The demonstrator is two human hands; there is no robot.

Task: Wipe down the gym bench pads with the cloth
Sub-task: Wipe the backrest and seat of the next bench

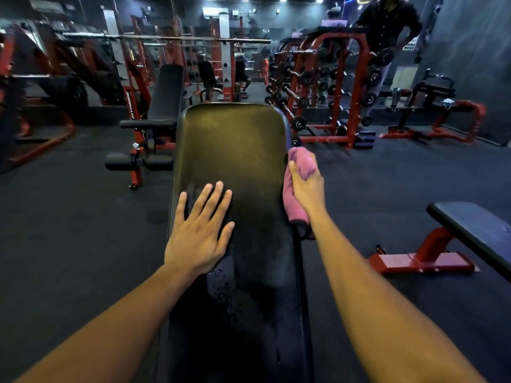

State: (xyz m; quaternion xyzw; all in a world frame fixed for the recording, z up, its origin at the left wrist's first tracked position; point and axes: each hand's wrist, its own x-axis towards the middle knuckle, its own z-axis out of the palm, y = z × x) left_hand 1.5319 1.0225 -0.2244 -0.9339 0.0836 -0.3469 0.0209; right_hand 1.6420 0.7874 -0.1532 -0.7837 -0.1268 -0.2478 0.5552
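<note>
Cloth (297, 186) bunched in right hand (308, 186) at pad (235, 139) edge — left hand (197, 233) flat.

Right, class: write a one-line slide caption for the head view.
Left hand flat on the bench pad, right hand wiping its edge with a pink cloth.

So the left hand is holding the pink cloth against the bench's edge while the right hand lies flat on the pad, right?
Not quite: the hands are swapped. In the head view the right hand holds the pink cloth against the bench's edge, while the left hand lies flat on the pad.
</note>
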